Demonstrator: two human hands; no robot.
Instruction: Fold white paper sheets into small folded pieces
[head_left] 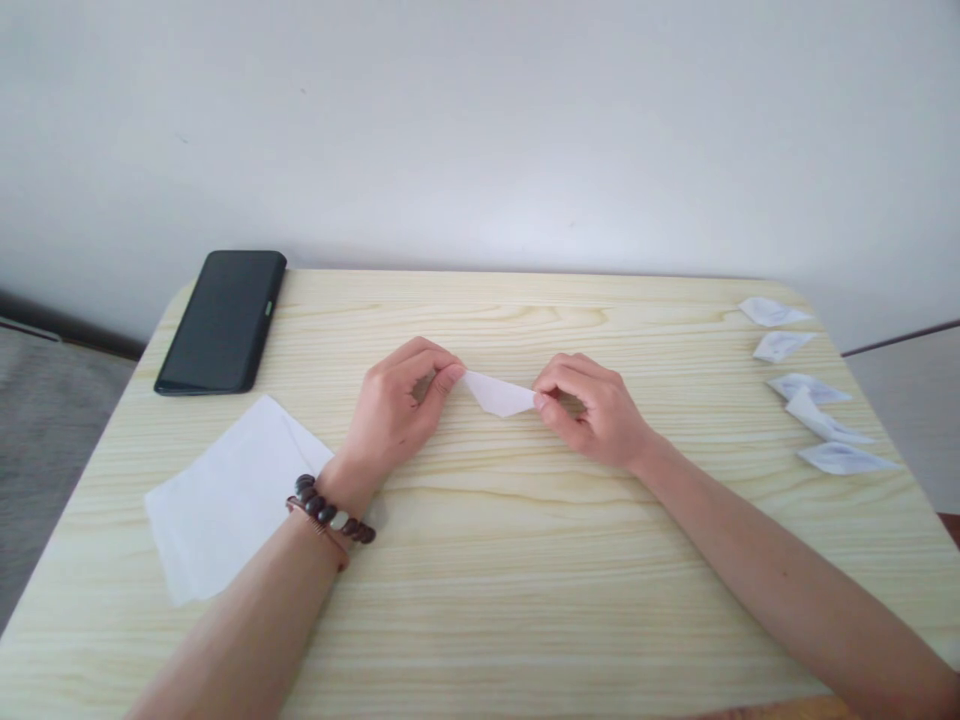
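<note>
A small folded piece of white paper (498, 394) is stretched between my two hands over the middle of the table. Its top edge runs straight, and its lower side narrows to a blunt point. My left hand (409, 405), with dark beads on the wrist, pinches the left tip between thumb and forefinger. The right tip is pinched the same way by my right hand (589, 408). Under my left forearm lies a stack of white paper sheets (225, 500), partly covered by the wrist.
A black tablet-like device (221, 322) lies at the back left of the wood-grain table (480, 600). Several folded white paper shapes (847, 459) lie in a column near the right edge. A pale wall (480, 130) rises behind the table.
</note>
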